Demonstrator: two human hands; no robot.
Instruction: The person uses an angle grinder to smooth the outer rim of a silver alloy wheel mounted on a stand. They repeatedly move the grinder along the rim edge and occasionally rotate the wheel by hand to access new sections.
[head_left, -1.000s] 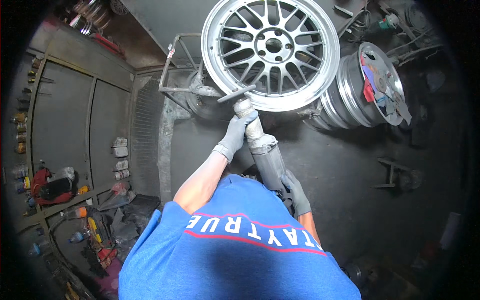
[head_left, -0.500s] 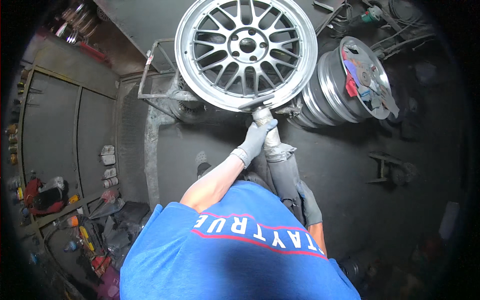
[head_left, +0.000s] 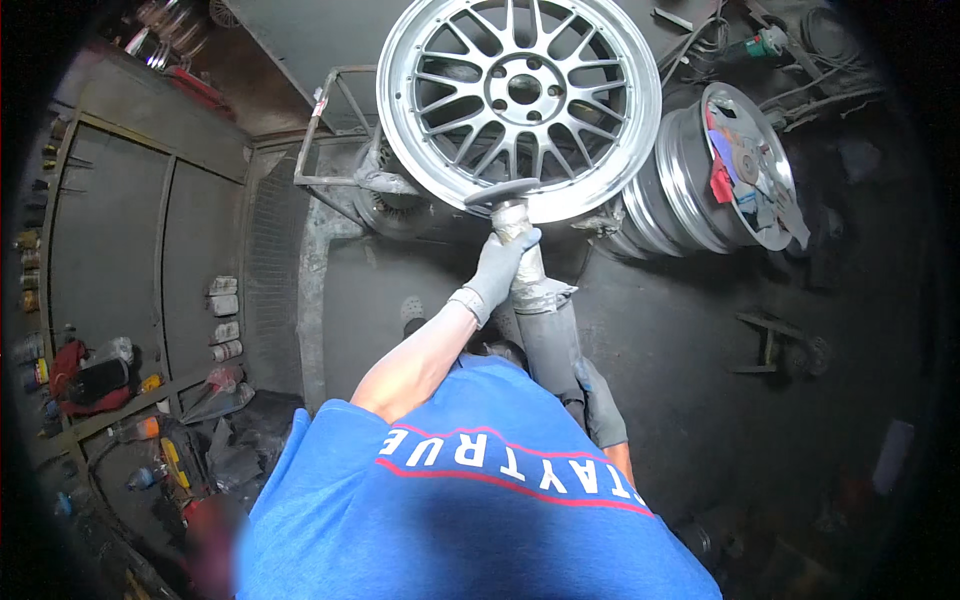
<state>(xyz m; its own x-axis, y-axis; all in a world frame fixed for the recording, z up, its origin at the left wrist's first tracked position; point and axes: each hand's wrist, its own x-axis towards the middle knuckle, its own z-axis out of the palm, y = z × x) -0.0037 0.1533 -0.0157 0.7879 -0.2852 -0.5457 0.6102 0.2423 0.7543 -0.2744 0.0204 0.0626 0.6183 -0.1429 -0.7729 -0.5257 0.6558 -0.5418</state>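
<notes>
Dark grey floor (head_left: pixel 670 340) spreads below one spoked wheel (head_left: pixel 515 68), its top cut off by the frame. I see one power tool (head_left: pixel 548 335) just below that wheel, its single disc (head_left: pixel 500 193) overlapping the lower rim, seemingly in contact. Two gloved hands hold the tool: the left hand (head_left: pixel 497 268) wraps its pale neck, the right hand (head_left: pixel 603 405) curls around its rear, fingers partly hidden.

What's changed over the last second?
The grey disc shifted right relative to the wheel, then partway back left, and tilts less. Nothing grabbed or released: left grip and right grip still hold the power tool; the wheel hasn't turned.
</notes>
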